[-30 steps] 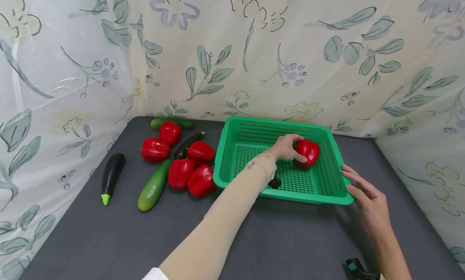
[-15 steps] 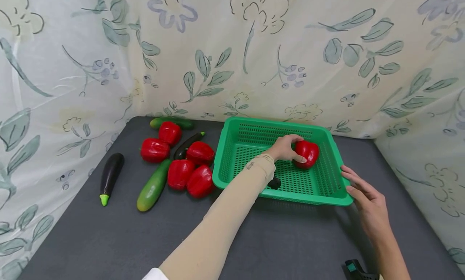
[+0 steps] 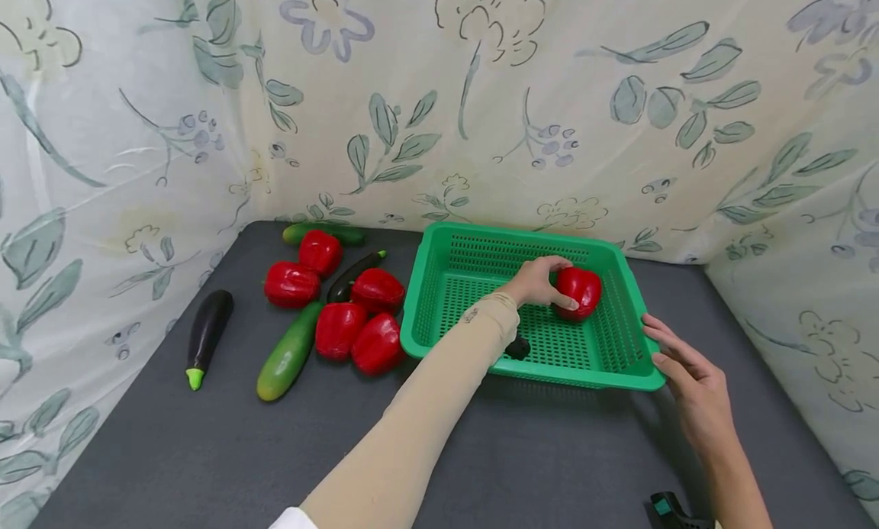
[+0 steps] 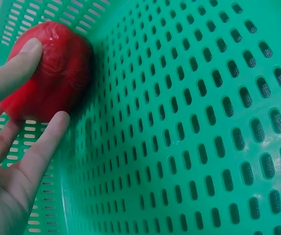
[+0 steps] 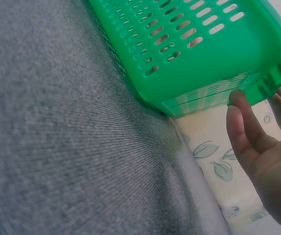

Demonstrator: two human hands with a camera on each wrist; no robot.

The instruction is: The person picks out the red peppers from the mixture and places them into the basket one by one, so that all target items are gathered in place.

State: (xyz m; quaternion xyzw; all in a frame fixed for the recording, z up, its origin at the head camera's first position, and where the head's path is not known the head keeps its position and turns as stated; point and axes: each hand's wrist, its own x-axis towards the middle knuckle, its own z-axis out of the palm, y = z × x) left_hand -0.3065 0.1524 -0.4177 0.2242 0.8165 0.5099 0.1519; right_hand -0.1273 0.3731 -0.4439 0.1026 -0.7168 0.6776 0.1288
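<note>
A green plastic basket (image 3: 446, 365) with slotted walls stands on the dark table. Inside it, toward the right end, is a glossy red bell pepper (image 3: 581, 292). My left hand (image 3: 536, 282) reaches into the basket and holds that bell pepper (image 4: 57, 73) from its left side, thumb on one side and fingers on the other. At the basket's right end my right hand (image 3: 697, 388) grips the rim near the front corner. In the right wrist view, the fingertips of the right hand (image 5: 272, 152) meet the basket's outer wall and rim (image 5: 272, 81).
Left of the basket lie several red bell peppers (image 3: 341, 330), a thin dark eggplant (image 3: 357, 275) and two cucumbers, one in front (image 3: 291, 353) and one behind (image 3: 330, 233). A dark eggplant (image 3: 209, 334) lies farther left. Floral cloth (image 3: 481, 132) hangs around the table.
Both hands keep their places on the bell pepper and the basket. Only a very slight shift of the whole head view shows.
</note>
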